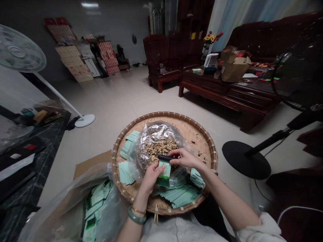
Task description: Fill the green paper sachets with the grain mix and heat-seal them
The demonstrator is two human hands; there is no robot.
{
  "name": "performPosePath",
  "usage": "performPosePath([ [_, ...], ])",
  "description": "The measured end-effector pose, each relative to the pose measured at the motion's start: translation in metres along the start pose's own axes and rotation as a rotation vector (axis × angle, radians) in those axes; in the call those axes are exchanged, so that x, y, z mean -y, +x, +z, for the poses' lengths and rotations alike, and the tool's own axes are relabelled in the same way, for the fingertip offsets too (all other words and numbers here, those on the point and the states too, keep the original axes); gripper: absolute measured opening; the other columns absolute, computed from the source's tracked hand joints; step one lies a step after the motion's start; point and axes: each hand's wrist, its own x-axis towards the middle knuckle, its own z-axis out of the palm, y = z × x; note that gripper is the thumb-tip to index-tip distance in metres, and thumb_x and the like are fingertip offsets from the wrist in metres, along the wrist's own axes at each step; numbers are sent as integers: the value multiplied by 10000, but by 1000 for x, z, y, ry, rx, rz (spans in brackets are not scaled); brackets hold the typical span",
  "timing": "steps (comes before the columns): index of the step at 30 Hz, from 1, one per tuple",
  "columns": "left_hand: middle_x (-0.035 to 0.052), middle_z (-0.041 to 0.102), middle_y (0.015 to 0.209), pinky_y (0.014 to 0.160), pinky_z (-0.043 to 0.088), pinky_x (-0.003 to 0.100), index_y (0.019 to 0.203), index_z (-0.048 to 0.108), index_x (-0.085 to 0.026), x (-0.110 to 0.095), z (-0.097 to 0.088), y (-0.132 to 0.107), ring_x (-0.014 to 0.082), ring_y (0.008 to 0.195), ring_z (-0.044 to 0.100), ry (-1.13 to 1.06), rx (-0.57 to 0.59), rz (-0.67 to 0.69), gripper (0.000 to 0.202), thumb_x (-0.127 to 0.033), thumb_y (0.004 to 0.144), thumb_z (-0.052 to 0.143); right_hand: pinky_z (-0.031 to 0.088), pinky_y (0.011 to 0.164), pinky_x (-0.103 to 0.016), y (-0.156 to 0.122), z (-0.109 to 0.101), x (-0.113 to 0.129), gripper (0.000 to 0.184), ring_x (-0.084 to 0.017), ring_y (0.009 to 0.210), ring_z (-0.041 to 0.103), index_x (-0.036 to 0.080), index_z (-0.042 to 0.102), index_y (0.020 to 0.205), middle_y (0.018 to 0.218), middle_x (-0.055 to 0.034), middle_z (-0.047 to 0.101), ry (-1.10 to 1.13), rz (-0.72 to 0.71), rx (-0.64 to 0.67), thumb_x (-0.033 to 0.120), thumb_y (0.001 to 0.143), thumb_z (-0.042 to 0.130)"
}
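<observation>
My left hand [152, 175] pinches a small green and white packet [164, 174] upright by its left edge. Across the packet's top lies a black bar-shaped handheld bag sealer [165, 157], gripped in the fingers of my right hand [183, 157]. Both hands are over a round woven bamboo tray [203, 139]. Behind them an open clear plastic bag [161, 127] holds a chopped brown and tan dried mix [157, 148]. Flat green packets [180, 195] fan out at the tray's near side, with more packets [125, 173] along its left and a bundle [197, 178] at its right.
A large plastic bag [63, 201] with many green packets [97, 201] stands at lower left, beside cardboard [92, 163]. A white fan [85, 120] is on the left, a black fan [246, 159] on the right. Beyond are a wooden table [214, 87] and a chair [158, 60].
</observation>
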Motion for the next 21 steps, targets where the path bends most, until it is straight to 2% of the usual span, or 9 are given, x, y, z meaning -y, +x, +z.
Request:
performPosePath([
  [3, 52, 708, 761, 563, 477, 232, 1036, 644, -137, -8, 1, 8, 143, 607, 628, -89, -56, 18, 511, -439, 637, 747, 448, 658, -268, 0, 1, 0, 333, -180, 736, 596, 150, 699, 976, 837, -36, 694, -11, -5, 1, 302, 680, 693],
  [8, 48, 691, 710, 558, 471, 233, 906, 677, -109, -8, 5, 21, 131, 576, 600, -98, -126, 86, 443, -412, 598, 776, 455, 666, -268, 0, 3, 0, 343, -175, 731, 594, 157, 702, 984, 828, -29, 693, 4, -18, 2, 306, 675, 699],
  [12, 52, 693, 735, 561, 467, 228, 887, 691, -110, -2, 4, 22, 136, 603, 598, -46, -185, 149, 423, -422, 610, 761, 452, 647, -262, 0, 4, -2, 341, -165, 706, 586, 153, 699, 991, 824, -32, 690, 10, -25, 10, 297, 682, 692],
  [21, 32, 680, 697, 540, 453, 212, 868, 691, -113, -1, 2, 18, 115, 563, 577, -46, -196, 168, 382, -407, 632, 748, 458, 682, -266, 3, 8, -5, 330, -169, 741, 592, 152, 703, 983, 846, -32, 692, 3, -28, 17, 265, 674, 691],
])
